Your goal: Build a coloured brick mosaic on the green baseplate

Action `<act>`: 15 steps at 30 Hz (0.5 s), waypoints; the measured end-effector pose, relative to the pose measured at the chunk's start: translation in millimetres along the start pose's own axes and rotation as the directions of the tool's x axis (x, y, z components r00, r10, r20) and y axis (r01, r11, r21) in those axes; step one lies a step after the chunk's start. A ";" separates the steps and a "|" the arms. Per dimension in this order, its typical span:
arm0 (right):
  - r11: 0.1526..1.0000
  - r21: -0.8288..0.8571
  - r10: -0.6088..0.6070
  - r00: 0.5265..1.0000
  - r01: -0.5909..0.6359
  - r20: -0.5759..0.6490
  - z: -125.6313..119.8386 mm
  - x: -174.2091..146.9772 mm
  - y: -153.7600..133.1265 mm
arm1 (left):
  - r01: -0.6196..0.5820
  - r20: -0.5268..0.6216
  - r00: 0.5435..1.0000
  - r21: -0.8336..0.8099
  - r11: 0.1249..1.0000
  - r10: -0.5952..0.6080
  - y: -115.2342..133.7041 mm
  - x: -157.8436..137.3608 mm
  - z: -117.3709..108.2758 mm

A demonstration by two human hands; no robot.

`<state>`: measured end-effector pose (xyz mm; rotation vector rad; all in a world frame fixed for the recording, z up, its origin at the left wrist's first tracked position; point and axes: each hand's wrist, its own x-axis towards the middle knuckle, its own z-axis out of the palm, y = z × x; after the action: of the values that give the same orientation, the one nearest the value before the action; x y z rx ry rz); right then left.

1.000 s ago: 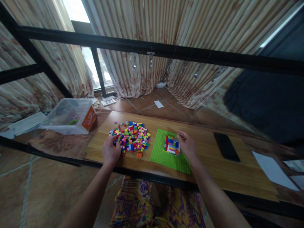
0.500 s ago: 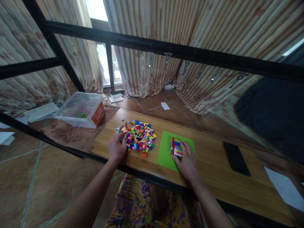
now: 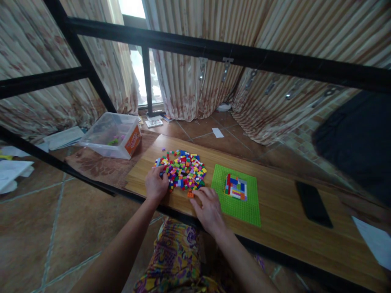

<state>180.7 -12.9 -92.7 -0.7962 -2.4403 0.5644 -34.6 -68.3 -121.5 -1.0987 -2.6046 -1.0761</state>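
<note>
A pile of small multicoloured building bricks (image 3: 185,169) lies on the wooden tabletop. At its left edge is my left hand (image 3: 157,184), its fingers curled in; a small dark piece shows by the thumb, too little to make out. My right hand (image 3: 210,208) is at the pile's near right side, thumb and fingers apart, the tips close to an orange brick (image 3: 190,194). Whether they touch it I cannot tell. Right of that hand lies a green baseplate (image 3: 244,215). On it sits a low brick build (image 3: 236,188) with red, blue, white and yellow parts.
A black phone (image 3: 313,203) lies on the table (image 3: 281,228) to the right. Beyond the left end, a clear plastic box (image 3: 106,136) with an orange label stands on a rug. A black metal bar (image 3: 195,47) crosses above the table's far side.
My right hand has left the brick build and moved left to the orange brick, so the build shows fully. My left hand stays at the pile. The view has shifted slightly.
</note>
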 end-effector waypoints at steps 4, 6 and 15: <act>0.999 -0.027 0.019 0.998 -0.017 0.062 12.3 5.0 -6.9 | 0.004 -0.003 1.000 -0.005 1.000 -0.004 -0.1 0.3 0.1; 0.999 -0.027 0.027 0.998 -0.025 0.063 13.6 4.4 -6.3 | 0.007 -0.005 1.000 -0.008 1.000 -0.007 -0.5 0.5 0.4; 0.953 0.206 0.242 0.967 -0.221 -0.083 -20.2 -13.4 23.9 | 0.028 0.011 1.000 -0.022 0.999 -0.028 -0.3 1.9 -0.6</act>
<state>211.8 0.9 -93.8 -1.0087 -2.1676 0.8143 -36.3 -67.7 -120.5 -1.0786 -2.6306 -1.1101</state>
